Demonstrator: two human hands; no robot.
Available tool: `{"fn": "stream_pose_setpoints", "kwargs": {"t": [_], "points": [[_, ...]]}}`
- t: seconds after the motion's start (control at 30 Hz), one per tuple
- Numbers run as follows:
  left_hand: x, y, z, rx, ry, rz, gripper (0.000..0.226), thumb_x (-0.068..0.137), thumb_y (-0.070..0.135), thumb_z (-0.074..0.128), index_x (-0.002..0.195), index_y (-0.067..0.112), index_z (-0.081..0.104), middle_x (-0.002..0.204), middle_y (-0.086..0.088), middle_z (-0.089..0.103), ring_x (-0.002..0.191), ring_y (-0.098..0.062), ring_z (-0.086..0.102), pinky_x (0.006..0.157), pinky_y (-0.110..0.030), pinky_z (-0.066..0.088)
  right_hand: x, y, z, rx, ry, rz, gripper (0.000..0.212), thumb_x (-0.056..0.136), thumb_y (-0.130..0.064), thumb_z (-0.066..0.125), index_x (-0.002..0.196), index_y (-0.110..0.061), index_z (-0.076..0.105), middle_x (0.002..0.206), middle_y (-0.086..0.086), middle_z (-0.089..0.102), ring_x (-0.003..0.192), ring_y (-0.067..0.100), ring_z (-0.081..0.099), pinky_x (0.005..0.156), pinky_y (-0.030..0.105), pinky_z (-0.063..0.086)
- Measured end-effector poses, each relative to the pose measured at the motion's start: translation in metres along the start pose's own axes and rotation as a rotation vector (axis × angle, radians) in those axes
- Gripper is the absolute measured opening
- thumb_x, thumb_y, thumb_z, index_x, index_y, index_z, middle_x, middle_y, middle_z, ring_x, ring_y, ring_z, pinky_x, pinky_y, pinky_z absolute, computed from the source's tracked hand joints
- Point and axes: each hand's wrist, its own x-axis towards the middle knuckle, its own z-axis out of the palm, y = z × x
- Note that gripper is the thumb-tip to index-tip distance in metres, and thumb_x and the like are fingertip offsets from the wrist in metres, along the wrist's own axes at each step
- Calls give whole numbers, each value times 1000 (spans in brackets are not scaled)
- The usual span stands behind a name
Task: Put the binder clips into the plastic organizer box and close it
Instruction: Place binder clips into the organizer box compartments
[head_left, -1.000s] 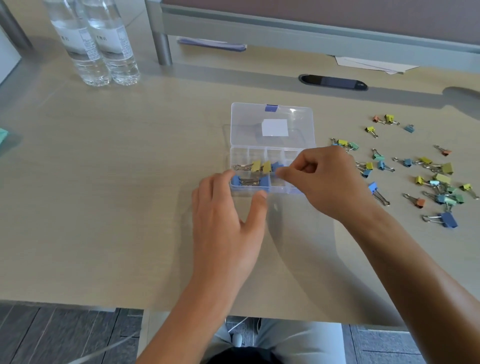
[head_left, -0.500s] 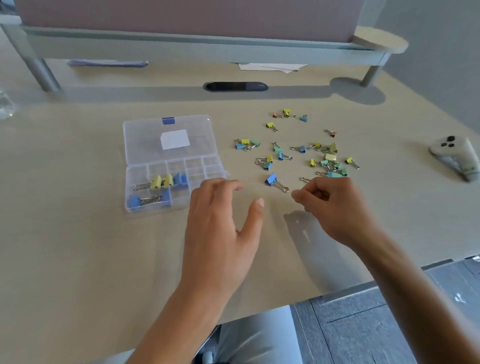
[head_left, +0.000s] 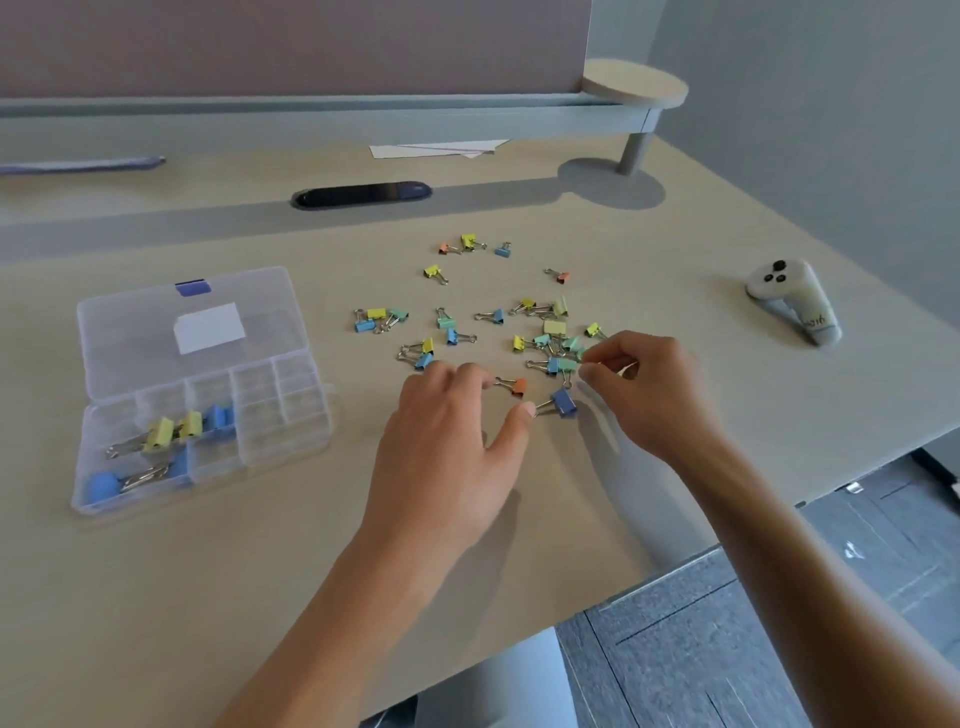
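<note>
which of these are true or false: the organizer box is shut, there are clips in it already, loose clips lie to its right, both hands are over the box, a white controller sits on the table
1. The organizer box is shut. False: its lid lies open.
2. Clips are already in it. True: yellow and blue binder clips sit in its left compartments.
3. Loose clips lie to its right. True.
4. Both hands are over the box. False: the left hand and right hand are at the loose pile, beside an orange clip and a blue clip.
5. A white controller sits on the table. True.
</note>
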Motion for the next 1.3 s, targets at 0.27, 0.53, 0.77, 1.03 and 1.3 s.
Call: {"fn": "stream_pose_setpoints", "kwargs": {"t": [0.27, 0.53, 0.77, 1.03, 1.3], "points": [[19, 5, 10, 153, -13, -3, 38, 96, 48, 52, 123, 21, 58, 118, 3, 53, 115, -21, 46, 91, -42, 47, 52, -16, 13, -359, 11, 0, 37, 87, -56, 66, 104, -24, 73, 102, -4, 68, 94, 19, 63, 74, 34, 53], [22, -20, 8, 348, 23, -92, 30, 93, 10, 52, 121, 20, 61, 115, -2, 50, 109, -26, 46, 84, -41, 47, 75, -32, 29, -532, -52, 111, 45, 84, -60, 69, 81, -15, 68, 80, 2, 66, 71, 23, 62, 58, 29, 42], [24, -24, 8, 477, 4, -56, 35, 86, 2, 58, 115, 22, 61, 114, -1, 48, 105, -25, 44, 79, -34, 41, 68, -42, 26, -367, -27, 134, 39, 81, -50, 64, 81, -12, 71, 77, 3, 70, 73, 24, 66, 60, 29, 46], [20, -22, 8, 494, 30, -69, 17, 93, 15, 56, 109, 20, 60, 113, -1, 52, 104, -25, 46, 75, -34, 39, 45, -59, 9, 518, -281, 255, 36, 89, -33, 72, 103, 0, 71, 84, 8, 78, 57, 12, 47, 59, 28, 43], [-17, -17, -17, 277, 82, -78, 21, 98, 24, 48, 112, 18, 62, 107, 3, 58, 102, -22, 54, 82, -39, 48, 25, -68, 23, 718, -416, 286, 20, 85, -15, 82, 97, -6, 70, 78, 6, 67, 52, 12, 46, 47, 22, 42]]}}
